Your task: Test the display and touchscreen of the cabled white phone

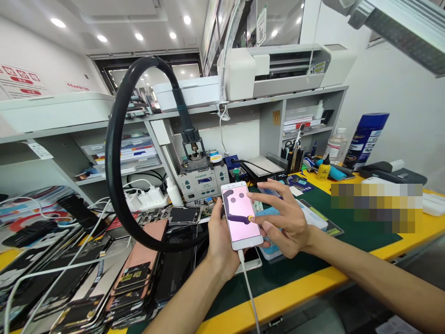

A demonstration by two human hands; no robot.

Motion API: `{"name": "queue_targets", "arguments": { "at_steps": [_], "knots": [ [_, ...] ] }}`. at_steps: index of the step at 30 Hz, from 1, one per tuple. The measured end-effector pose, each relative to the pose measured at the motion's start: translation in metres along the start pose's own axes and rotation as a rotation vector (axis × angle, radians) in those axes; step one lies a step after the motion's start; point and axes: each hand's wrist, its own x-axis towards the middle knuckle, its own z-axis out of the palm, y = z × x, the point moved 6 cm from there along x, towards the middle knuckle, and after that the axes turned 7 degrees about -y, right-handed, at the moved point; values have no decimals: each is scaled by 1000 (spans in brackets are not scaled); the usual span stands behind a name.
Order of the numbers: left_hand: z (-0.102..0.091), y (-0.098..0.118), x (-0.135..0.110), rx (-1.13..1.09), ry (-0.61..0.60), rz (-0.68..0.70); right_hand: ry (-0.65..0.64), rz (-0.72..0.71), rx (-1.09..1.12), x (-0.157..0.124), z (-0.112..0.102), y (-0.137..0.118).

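In the head view my left hand (222, 246) is wrapped around a white smartphone (239, 243), holding it tilted up over the bench. The phone's screen is lit pink, with dark drawn marks and a small yellow spot on it. A white charging cable (248, 287) runs down from the phone's lower edge. My right hand (287, 220) is over the screen's right side with its fingers spread, a fingertip at or just above the yellow spot; contact is hard to tell. Behind the hands, a blue packet (267, 213) is partly covered by my right hand.
Stacked phone parts (135, 278) fill the left of the bench. A thick black hose (113, 153) arches up from a hot air station (203, 183). A yellow bottle (323, 170) and a blue spray can (365, 141) stand at the right on the green mat (368, 236).
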Motion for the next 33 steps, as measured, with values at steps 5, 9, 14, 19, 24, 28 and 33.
{"name": "queue_targets", "arguments": {
  "at_steps": [5, 9, 14, 19, 24, 28, 33],
  "knots": [
    [-1, 0, 2, -2, -46, 3, 28, 39, -41, 0, -1, 4],
    [0, -1, 1, -14, -82, 16, 36, 72, -74, -1, 0, 9],
    [0, 0, 1, 3, -95, 20, 16, 125, -108, -4, 1, 14],
    [-1, -1, 2, 31, -101, 19, 11, 177, -128, -4, 3, 17],
    [-1, -4, 2, 35, -90, 7, 5, 223, -144, -4, 4, 20],
    [-1, -5, 2, 38, -103, 4, -12, 247, -158, -4, 5, 22],
    [-1, -5, 4, 36, -117, -7, -42, 274, -161, -2, 6, 23]
  ]
}}
